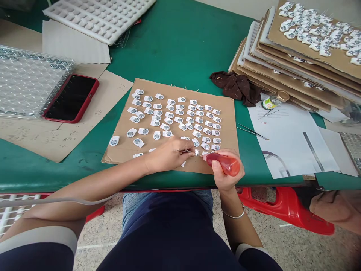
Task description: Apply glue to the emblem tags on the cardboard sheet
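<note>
A brown cardboard sheet (124, 131) lies on the green table, with several small white pieces bearing round dark-patterned discs in loose rows. My left hand (170, 153) is closed over the sheet's lower part, pinching thin metal tweezers (183, 151). Their tips reach a small round disc (196, 152). My right hand (228, 175) wraps round a red squeeze bottle (224, 163), whose nozzle points left at that same disc. Whether the nozzle touches the disc is too small to tell.
Stacked cardboard trays (282, 56) stand at the back right, near a dark cloth (239, 87), a small jar (275, 99) and spare tweezers (254, 132) beside papers. At left are a red-cased phone (72, 98) and a clear plastic tray (31, 82). A white foam tray (98, 17) lies behind.
</note>
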Available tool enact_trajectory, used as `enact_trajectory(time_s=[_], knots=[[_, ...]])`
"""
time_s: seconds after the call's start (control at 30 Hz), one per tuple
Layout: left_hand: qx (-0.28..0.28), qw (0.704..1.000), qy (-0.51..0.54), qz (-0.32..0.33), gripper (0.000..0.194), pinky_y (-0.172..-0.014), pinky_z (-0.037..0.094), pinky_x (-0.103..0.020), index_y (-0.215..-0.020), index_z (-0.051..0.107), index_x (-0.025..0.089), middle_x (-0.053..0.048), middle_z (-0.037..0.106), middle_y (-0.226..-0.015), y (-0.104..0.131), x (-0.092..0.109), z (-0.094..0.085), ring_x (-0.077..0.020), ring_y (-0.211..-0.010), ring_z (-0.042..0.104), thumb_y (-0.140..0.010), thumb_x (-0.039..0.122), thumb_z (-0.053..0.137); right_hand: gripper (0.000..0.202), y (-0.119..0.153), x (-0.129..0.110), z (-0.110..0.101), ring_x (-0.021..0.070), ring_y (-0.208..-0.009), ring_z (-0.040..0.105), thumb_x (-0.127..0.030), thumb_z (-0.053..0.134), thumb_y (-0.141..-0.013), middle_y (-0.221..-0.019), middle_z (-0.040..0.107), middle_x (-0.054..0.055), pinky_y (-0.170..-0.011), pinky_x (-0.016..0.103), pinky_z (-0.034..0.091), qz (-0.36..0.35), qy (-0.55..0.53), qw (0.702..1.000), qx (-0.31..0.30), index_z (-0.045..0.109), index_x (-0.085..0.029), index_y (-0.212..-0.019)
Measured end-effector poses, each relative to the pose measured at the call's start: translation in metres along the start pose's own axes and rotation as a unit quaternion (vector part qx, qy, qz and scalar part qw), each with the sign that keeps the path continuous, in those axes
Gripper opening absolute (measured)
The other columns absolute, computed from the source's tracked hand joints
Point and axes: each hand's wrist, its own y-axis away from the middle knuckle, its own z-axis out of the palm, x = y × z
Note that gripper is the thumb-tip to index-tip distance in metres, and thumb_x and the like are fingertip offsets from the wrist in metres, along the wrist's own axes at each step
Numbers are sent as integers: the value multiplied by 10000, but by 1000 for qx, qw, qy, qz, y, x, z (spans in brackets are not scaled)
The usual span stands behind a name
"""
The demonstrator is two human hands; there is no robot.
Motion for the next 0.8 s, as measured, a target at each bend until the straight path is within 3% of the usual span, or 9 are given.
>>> enact_trajectory(time_s=[0.8], knots=[[0, 997, 66, -49, 99, -585, 406, -200, -816, 656, 153, -6, 652, -696, -2, 1, -3, -90, -606, 550, -825, 178, 561, 178, -1, -3, 2, 195, -739, 602, -279, 627, -737, -778, 620, 41, -655, 397, 513, 2, 14, 1000, -25, 562, -201, -884]])
